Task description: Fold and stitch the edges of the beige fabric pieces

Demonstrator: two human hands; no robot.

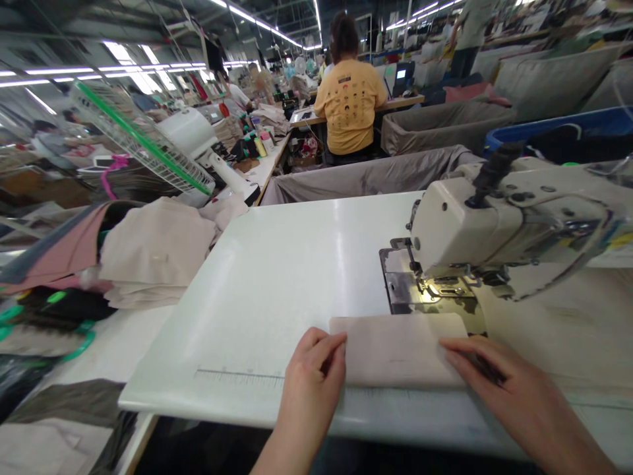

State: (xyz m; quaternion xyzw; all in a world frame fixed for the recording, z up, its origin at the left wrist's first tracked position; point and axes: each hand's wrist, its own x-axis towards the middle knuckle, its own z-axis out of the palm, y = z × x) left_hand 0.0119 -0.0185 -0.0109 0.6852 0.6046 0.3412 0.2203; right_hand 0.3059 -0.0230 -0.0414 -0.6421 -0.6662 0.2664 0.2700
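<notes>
A beige piece of fabric (pixel 395 353), roughly rectangular with one rounded corner, lies in front of the sewing machine (pixel 459 218). My left hand (pixel 316 369) pinches its left edge between thumb and fingers. On its right end, my right hand (pixel 487 373) grips the cloth near the upper corner. The fabric's far edge is close to the lit metal needle plate (pixel 408 287), just short of the presser foot. A printed ruler scale (pixel 237 376) runs along the white table (pixel 277 277), partly covered by my left hand and the fabric.
Stacked beige cut pieces (pixel 155 251) lie to the left, beside thread cones (pixel 49 326) and a fan (pixel 188 138) with a green rim. A grey cloth-lined bin (pixel 356 178) stands behind the table. Farther off, a person in a yellow shirt (pixel 351 102) sits facing away.
</notes>
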